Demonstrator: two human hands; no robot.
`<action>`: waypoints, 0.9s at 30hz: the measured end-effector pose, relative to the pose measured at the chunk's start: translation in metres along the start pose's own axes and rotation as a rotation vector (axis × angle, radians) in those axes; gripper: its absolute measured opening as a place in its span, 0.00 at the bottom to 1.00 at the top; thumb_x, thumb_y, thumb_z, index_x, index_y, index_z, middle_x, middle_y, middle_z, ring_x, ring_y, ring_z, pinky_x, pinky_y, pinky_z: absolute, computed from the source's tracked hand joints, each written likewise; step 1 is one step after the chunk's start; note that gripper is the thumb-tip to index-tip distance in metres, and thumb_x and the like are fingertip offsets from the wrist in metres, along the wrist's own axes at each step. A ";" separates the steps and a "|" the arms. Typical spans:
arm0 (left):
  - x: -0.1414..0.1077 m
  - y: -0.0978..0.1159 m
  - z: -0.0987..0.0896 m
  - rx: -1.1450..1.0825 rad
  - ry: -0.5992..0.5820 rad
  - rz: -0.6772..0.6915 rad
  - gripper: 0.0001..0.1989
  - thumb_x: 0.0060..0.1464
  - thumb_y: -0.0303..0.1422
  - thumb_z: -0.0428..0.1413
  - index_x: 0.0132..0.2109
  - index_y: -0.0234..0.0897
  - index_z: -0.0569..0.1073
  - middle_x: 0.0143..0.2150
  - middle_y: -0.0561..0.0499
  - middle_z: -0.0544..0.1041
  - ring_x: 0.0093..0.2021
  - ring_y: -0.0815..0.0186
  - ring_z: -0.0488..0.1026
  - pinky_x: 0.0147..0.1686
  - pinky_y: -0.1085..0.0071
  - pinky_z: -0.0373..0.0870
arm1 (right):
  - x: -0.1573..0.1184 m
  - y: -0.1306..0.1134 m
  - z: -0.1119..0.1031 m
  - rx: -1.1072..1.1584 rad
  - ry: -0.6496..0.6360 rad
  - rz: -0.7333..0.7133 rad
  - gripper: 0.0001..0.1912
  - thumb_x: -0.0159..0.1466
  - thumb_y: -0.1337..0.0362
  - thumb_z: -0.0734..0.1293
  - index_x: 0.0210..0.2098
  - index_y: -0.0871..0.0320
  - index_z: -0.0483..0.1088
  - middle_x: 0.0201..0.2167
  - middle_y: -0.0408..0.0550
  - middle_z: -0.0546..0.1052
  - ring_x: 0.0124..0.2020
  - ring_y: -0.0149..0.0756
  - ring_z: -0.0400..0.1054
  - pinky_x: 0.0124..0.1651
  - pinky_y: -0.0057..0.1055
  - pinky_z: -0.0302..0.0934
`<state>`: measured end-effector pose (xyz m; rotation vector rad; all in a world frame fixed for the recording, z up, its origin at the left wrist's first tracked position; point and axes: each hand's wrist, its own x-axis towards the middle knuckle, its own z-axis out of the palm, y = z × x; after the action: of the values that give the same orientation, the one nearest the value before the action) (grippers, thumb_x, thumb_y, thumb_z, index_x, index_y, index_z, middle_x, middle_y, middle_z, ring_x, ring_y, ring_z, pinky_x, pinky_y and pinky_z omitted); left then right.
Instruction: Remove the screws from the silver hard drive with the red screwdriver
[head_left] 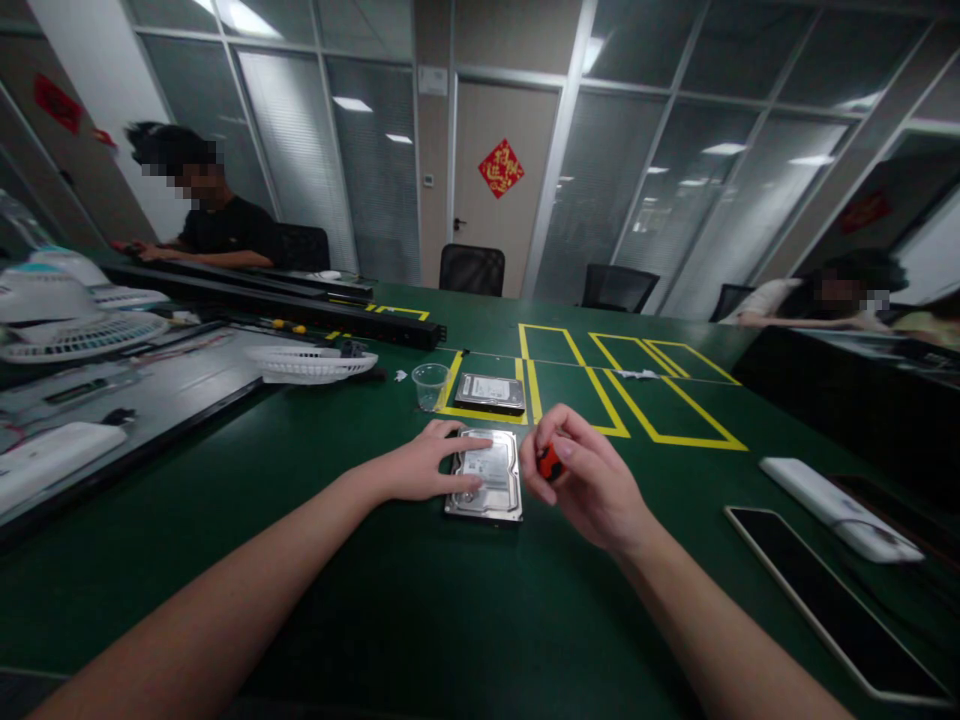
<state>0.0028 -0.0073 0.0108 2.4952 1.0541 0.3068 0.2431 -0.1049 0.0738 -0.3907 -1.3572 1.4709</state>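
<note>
A silver hard drive (495,490) lies on the green table in front of me. My left hand (431,462) rests on its left side, with fingers spread over the label and nothing held. Just right of the drive, my right hand (589,475) is raised with its fingers wrapped round a red and black tool (551,461); the rest of the tool is hidden. Behind the near drive sits a second hard drive (489,391), inside a yellow tape outline. A clear plastic cup (430,388) stands at its left.
Yellow tape rectangles mark the green table (360,600). At left are white fans (307,362), black bars and a metal panel (180,385). A phone (832,600) and white power strip (840,508) lie at right. People sit at the far left and far right.
</note>
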 end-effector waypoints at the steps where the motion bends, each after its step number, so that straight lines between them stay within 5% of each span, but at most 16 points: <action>1: 0.000 0.000 0.000 -0.005 -0.003 -0.005 0.35 0.58 0.60 0.54 0.69 0.63 0.60 0.72 0.47 0.54 0.71 0.43 0.51 0.65 0.44 0.55 | 0.000 0.000 0.000 -0.003 0.001 0.001 0.06 0.69 0.61 0.64 0.39 0.57 0.68 0.29 0.45 0.75 0.22 0.28 0.60 0.28 0.29 0.50; 6: -0.001 0.001 -0.002 -0.029 -0.014 -0.025 0.36 0.58 0.61 0.54 0.70 0.63 0.59 0.72 0.47 0.54 0.70 0.42 0.51 0.64 0.43 0.56 | 0.002 -0.002 0.000 -0.011 0.028 0.001 0.22 0.74 0.56 0.54 0.37 0.62 0.74 0.27 0.49 0.75 0.23 0.30 0.59 0.29 0.31 0.51; 18: 0.000 -0.003 0.001 -0.015 0.007 0.005 0.36 0.58 0.62 0.54 0.69 0.62 0.60 0.72 0.48 0.54 0.70 0.42 0.52 0.65 0.43 0.55 | 0.001 0.001 -0.001 -0.048 -0.006 -0.021 0.10 0.66 0.59 0.68 0.34 0.57 0.65 0.29 0.44 0.73 0.24 0.30 0.63 0.29 0.30 0.54; 24: 0.000 -0.001 0.000 -0.012 0.005 0.007 0.36 0.58 0.62 0.54 0.69 0.62 0.60 0.72 0.48 0.54 0.70 0.42 0.51 0.66 0.44 0.54 | -0.001 -0.001 0.000 -0.044 -0.010 -0.005 0.06 0.68 0.60 0.66 0.37 0.57 0.68 0.28 0.44 0.74 0.23 0.28 0.59 0.27 0.29 0.48; 27: -0.001 0.001 -0.001 -0.019 0.003 0.002 0.36 0.58 0.61 0.54 0.70 0.61 0.60 0.72 0.47 0.54 0.71 0.42 0.51 0.65 0.44 0.54 | -0.001 -0.002 0.000 -0.060 0.005 -0.010 0.14 0.71 0.56 0.63 0.38 0.59 0.72 0.27 0.47 0.74 0.23 0.30 0.59 0.28 0.31 0.49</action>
<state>0.0025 -0.0086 0.0120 2.4801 1.0453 0.3190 0.2444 -0.1066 0.0756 -0.4247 -1.4001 1.4226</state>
